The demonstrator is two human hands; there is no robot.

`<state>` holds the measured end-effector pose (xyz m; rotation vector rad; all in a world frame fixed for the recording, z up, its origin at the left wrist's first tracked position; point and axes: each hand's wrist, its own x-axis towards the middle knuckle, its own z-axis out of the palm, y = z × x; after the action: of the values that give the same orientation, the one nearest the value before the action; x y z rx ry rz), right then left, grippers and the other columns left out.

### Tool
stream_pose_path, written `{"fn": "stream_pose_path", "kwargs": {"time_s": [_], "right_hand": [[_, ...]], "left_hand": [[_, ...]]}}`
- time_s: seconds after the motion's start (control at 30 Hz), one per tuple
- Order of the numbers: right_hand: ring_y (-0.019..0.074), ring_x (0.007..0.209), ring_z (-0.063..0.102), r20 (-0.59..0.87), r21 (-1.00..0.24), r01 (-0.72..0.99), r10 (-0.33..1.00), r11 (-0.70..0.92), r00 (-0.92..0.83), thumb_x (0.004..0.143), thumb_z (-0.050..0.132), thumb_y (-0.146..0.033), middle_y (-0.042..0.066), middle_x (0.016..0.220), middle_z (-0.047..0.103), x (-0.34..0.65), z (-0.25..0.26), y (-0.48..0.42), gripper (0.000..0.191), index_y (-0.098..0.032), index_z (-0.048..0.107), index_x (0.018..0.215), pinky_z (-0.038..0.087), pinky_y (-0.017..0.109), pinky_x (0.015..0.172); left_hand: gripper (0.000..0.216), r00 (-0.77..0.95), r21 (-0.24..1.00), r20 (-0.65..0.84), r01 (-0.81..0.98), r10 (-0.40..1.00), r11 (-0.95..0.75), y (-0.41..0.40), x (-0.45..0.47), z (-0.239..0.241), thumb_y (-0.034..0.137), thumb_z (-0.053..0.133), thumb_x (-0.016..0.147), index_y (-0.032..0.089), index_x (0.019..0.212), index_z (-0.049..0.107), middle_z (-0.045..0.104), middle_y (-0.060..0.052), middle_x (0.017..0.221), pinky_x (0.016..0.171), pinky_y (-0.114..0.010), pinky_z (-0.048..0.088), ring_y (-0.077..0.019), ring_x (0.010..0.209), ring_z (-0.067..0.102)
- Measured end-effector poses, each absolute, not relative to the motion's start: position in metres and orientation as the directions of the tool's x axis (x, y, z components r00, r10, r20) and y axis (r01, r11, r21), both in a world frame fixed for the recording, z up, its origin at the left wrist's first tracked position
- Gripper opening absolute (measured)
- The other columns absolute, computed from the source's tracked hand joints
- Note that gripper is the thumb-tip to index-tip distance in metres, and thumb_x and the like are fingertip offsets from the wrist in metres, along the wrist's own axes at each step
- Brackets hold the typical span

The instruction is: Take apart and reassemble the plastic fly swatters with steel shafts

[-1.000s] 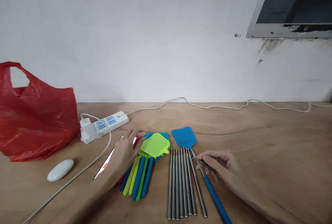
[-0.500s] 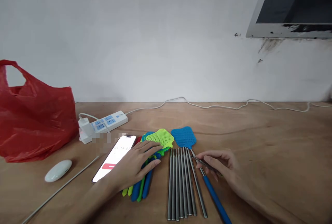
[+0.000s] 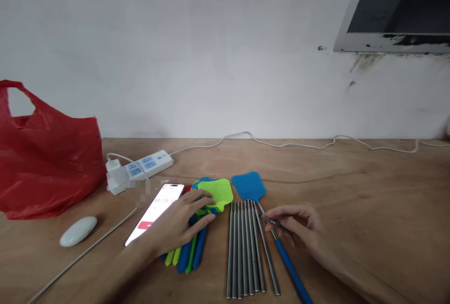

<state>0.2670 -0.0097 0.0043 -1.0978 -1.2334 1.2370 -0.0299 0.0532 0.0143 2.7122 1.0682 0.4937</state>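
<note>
At the far left a red plastic bag (image 3: 52,158) stands on the wooden table (image 3: 379,210), with a white oval mouse (image 3: 78,231) just in front of it. A pale cable (image 3: 84,250) slants across the wood nearby, and behind it a white power strip (image 3: 151,163) holds a charger plug (image 3: 114,172). A smartphone (image 3: 154,212) with a lit timer screen lies tilted beside the left hand (image 3: 183,219), its near end partly behind the wrist. That hand is spread, thumb apart from the fingers, palm down over a pile of fly swatters (image 3: 191,253); the fingertips lie across the yellow-green swatter head (image 3: 218,192), though whether they press on it cannot be told. Yellow, green and blue handles stick out below the palm. Between the two hands, near both, metal chopsticks (image 3: 245,252) lie side by side in a row, thin ends away from the person. Just right of them a blue fly swatter (image 3: 249,186) lies aslant, its head beyond the row and its metal shaft passing under the fingers of the right hand (image 3: 297,223). This hand pinches a slim metal stick (image 3: 277,224) between thumb and fingers, its tip pointing toward the row.
</note>
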Motion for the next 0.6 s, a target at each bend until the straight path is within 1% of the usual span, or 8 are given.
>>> {"fn": "stream_pose_path", "kwargs": {"time_s": [0.13, 0.2, 0.3, 0.43, 0.6], "right_hand": [[0.0142, 0.053, 0.057, 0.011, -1.0, -0.018, 0.998, 0.01, -0.054, 0.074, 0.072, -0.06, 0.009, 0.068, 0.076, 0.266, 0.011, -0.01, 0.042, -0.02, 0.082, 0.081, 0.038, 0.021, 0.041], [0.0141, 0.052, 0.056, -0.02, -1.0, 0.021, 0.999, -0.019, -0.044, 0.072, 0.071, -0.065, 0.009, 0.066, 0.075, 0.266, 0.015, -0.009, 0.047, -0.019, 0.081, 0.077, 0.037, 0.021, 0.041], [0.0135, 0.05, 0.054, -0.027, -0.999, 0.047, 0.999, -0.025, -0.047, 0.069, 0.071, -0.067, 0.008, 0.061, 0.073, 0.266, 0.016, -0.009, 0.05, -0.018, 0.079, 0.07, 0.036, 0.02, 0.039], [0.0131, 0.049, 0.054, -0.022, -0.999, 0.034, 0.999, -0.021, -0.045, 0.072, 0.071, -0.06, 0.008, 0.06, 0.072, 0.266, 0.014, -0.01, 0.043, -0.017, 0.078, 0.07, 0.035, 0.02, 0.039], [0.0139, 0.05, 0.056, -0.005, -1.0, -0.001, 0.998, -0.005, -0.058, 0.069, 0.072, -0.043, 0.006, 0.061, 0.073, 0.268, 0.013, -0.009, 0.025, -0.019, 0.078, 0.074, 0.036, 0.02, 0.04]], "left_hand": [[0.031, 0.675, 0.302, 0.23, 0.635, 0.701, -0.711, 0.054, -0.03, 0.015, 0.038, 0.047, 0.1, 0.024, 0.125, 0.06, 0.065, -0.007, 0.127, 0.1, -0.045, 0.05, -0.0285, 0.12, 0.059], [0.032, 0.671, 0.3, 0.241, 0.636, 0.702, -0.711, 0.054, -0.031, 0.014, 0.039, 0.048, 0.1, 0.024, 0.126, 0.06, 0.065, -0.007, 0.127, 0.099, -0.044, 0.051, -0.0289, 0.119, 0.059], [0.033, 0.668, 0.29, 0.269, 0.631, 0.694, -0.72, 0.054, -0.031, 0.013, 0.039, 0.049, 0.099, 0.025, 0.127, 0.059, 0.065, -0.008, 0.128, 0.098, -0.043, 0.051, -0.0289, 0.118, 0.06], [0.032, 0.678, 0.274, 0.262, 0.63, 0.687, -0.726, 0.054, -0.032, 0.013, 0.039, 0.049, 0.1, 0.025, 0.127, 0.058, 0.064, -0.007, 0.128, 0.097, -0.042, 0.051, -0.0289, 0.119, 0.059], [0.031, 0.678, 0.279, 0.282, 0.619, 0.678, -0.735, 0.054, -0.031, 0.014, 0.038, 0.05, 0.099, 0.025, 0.125, 0.06, 0.065, -0.006, 0.126, 0.097, -0.04, 0.052, -0.0281, 0.117, 0.06]]}}
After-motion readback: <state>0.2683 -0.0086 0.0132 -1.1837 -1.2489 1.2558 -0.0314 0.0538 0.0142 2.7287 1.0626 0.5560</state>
